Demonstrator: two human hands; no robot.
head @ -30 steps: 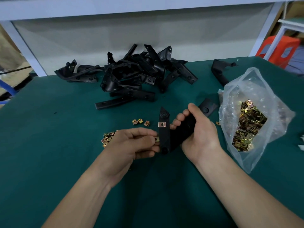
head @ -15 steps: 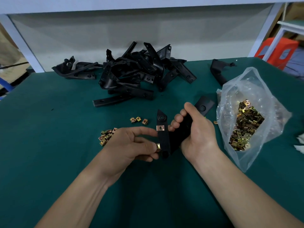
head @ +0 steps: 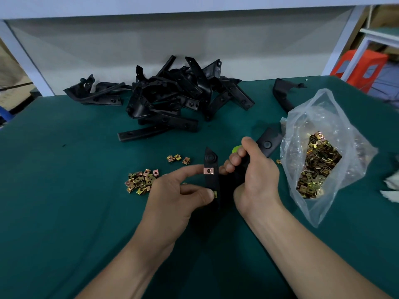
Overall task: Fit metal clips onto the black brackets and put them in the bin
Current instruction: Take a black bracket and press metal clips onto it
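Observation:
My right hand [head: 254,175] grips a black bracket [head: 211,182] above the green table, one arm of it pointing up. A copper clip [head: 208,170] sits on that arm. My left hand [head: 179,197] pinches a second brass clip [head: 215,194] against the arm's lower edge, index finger stretched toward the upper clip. A small heap of loose clips [head: 141,182] lies left of my left hand, with three more clips [head: 178,158] behind it. The bracket's other end [head: 268,142] sticks out past my right hand.
A pile of black brackets [head: 168,98] lies at the back of the green table [head: 64,190]. A clear plastic bag [head: 319,156] of brass clips stands at the right, with one bracket [head: 282,93] behind it. White scraps [head: 390,186] lie at the right edge. No bin is in view.
My left hand has pushed the second clip closer onto the bracket's lower edge, and its index finger has stretched up. The right hand has held the bracket nearly still.

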